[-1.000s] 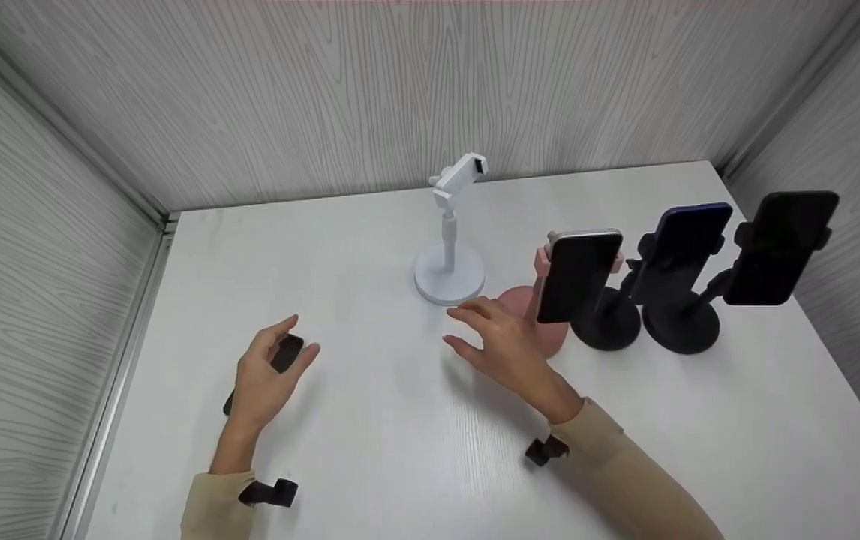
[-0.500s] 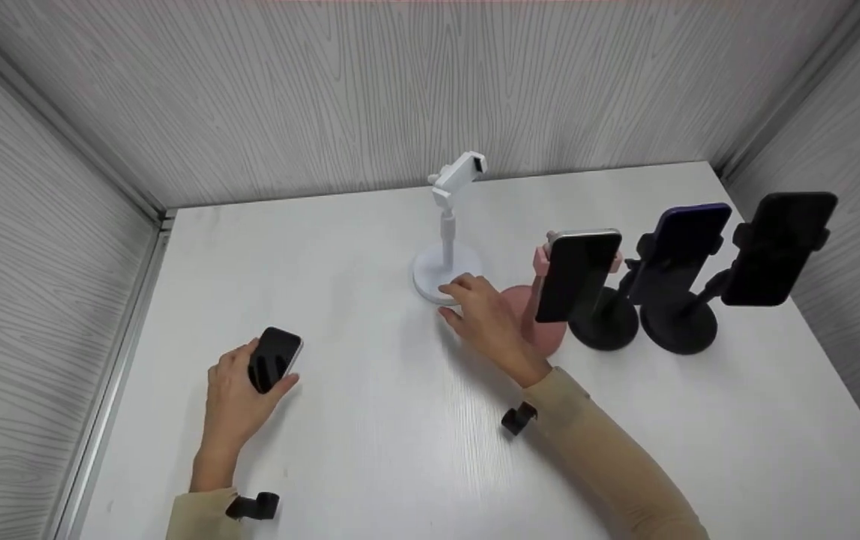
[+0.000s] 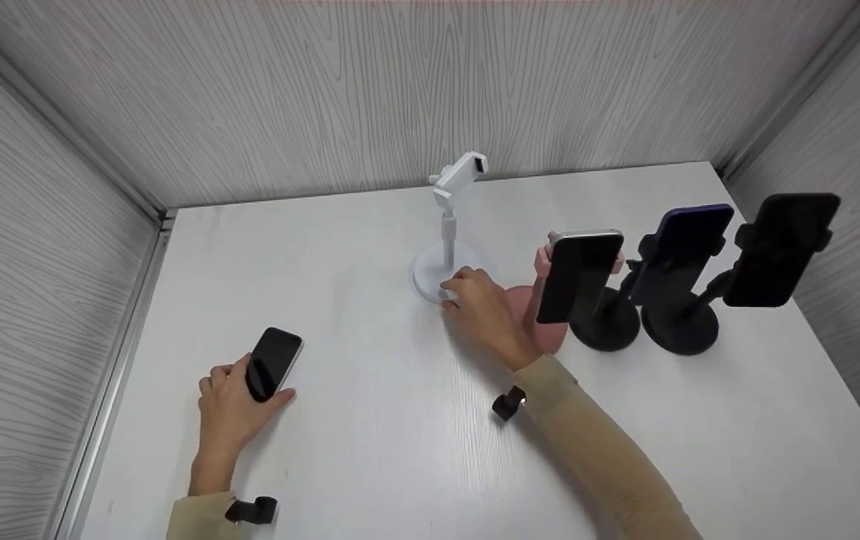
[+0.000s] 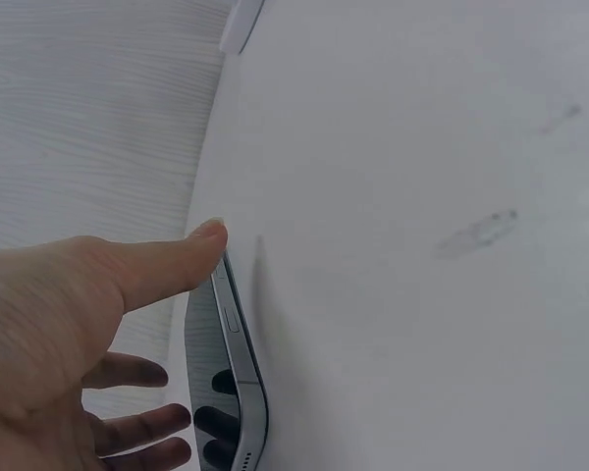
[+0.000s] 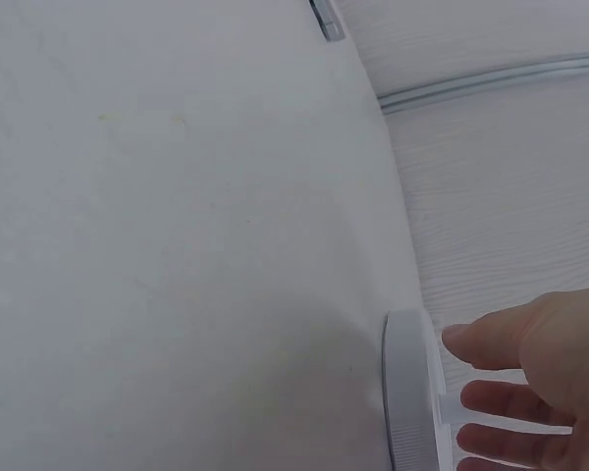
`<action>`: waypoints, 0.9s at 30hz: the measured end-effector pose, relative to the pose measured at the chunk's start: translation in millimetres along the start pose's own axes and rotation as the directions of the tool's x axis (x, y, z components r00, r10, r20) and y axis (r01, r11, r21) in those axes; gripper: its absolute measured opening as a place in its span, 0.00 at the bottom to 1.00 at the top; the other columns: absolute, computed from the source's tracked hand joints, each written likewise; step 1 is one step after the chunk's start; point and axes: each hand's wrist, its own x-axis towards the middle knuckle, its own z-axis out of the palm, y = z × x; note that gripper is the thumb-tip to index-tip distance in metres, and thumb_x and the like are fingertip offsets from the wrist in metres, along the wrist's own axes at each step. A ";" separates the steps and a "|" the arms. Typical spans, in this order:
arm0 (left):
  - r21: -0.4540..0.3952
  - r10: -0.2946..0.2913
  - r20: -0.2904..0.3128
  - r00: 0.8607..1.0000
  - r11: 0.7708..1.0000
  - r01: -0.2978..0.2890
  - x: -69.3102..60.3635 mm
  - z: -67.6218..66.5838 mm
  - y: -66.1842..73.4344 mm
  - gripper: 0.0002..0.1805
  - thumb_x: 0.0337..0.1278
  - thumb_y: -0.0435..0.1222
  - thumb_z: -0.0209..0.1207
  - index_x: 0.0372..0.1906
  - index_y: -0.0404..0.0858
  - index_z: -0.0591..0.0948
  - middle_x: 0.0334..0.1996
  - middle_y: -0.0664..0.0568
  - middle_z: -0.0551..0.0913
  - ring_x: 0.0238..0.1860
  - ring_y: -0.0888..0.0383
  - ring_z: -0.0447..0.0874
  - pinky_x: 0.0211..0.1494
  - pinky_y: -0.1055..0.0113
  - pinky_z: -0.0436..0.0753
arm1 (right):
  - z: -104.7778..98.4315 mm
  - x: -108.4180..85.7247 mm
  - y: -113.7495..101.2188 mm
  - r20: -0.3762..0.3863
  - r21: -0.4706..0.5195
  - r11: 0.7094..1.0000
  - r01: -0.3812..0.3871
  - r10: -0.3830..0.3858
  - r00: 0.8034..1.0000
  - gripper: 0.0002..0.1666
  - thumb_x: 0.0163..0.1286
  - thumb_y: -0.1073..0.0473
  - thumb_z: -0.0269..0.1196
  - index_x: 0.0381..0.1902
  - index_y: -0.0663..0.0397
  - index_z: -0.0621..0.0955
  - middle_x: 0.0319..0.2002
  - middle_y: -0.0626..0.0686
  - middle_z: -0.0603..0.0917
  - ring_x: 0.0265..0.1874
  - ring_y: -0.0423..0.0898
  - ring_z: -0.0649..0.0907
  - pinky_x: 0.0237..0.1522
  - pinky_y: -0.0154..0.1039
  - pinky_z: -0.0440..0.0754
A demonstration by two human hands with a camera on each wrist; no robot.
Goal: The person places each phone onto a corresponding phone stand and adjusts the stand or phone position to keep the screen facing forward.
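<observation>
A dark-screened phone [image 3: 274,363] lies face up on the left of the table. My left hand [image 3: 231,405] is at its lower left side; in the left wrist view the thumb [image 4: 167,267] reaches the near end of the phone's edge [image 4: 238,339], and the loosely extended fingers are mirrored in its screen. A white phone stand [image 3: 449,240] with an empty holder [image 3: 460,177] stands at the back middle. My right hand [image 3: 484,311] is at the front right of its round base [image 3: 430,277], fingers apart; in the right wrist view the thumb is beside that base [image 5: 407,392].
To the right, a pink stand [image 3: 550,336] holds a silver-edged phone [image 3: 581,274]. Beyond it, two black stands [image 3: 606,322] hold a blue-edged phone [image 3: 685,251] and a black phone [image 3: 783,247]. Grey wood-grain panels [image 3: 325,97] border the table.
My left hand has moved down and left, and the phone beneath it has turned and come into fuller view. My right hand has moved up and slightly left to the white base.
</observation>
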 end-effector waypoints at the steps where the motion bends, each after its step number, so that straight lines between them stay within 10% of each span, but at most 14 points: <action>1: -0.001 -0.003 0.002 1.000 1.000 0.003 0.1 0.4 -0.4 0.53 0.58 0.50 0.74 0.78 0.24 0.63 0.66 0.18 0.64 0.67 0.25 0.60 0.67 0.31 0.67 | 0.8 0.3 0.7 0.006 -0.008 1.000 -0.004 0.004 1.000 0.16 0.69 0.63 0.72 0.54 0.58 0.90 0.51 0.60 0.89 0.48 0.56 0.86 0.53 0.49 0.89; 27: 0.000 -0.044 -0.002 0.999 0.999 0.044 6.7 -2.7 -11.3 0.50 0.57 0.50 0.72 0.74 0.23 0.67 0.65 0.18 0.65 0.68 0.25 0.62 0.66 0.32 0.70 | 13.7 6.8 3.4 0.030 -0.149 0.987 0.066 -0.062 0.998 0.14 0.75 0.69 0.63 0.49 0.54 0.93 0.47 0.60 0.89 0.43 0.56 0.85 0.46 0.50 0.90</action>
